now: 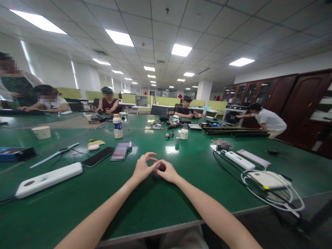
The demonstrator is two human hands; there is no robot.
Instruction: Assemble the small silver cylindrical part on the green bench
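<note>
My left hand (pixel 144 167) and my right hand (pixel 168 171) meet just above the green table, in front of me. Between their fingertips is a small shiny metal piece (pixel 158 166), mostly hidden by the fingers, so its kind does not show. The left thumb reaches toward the right fingers, while one left finger stretches out above. My right thumb and fingers curl around the piece. Beyond the hands, a silver metal cylinder (pixel 177 143) stands upright on the table. Behind it are a white jar (pixel 184 133) and small dark metal parts (pixel 167 136).
Left of my hands lie phones (pixel 98 156), a white power strip (pixel 50 179) and a watch-like strap (pixel 55 154). A bottle (pixel 117 126) stands farther back. To the right are another power strip (pixel 240 160), cables and a white box (pixel 268 180). Several people sit or stand around the table.
</note>
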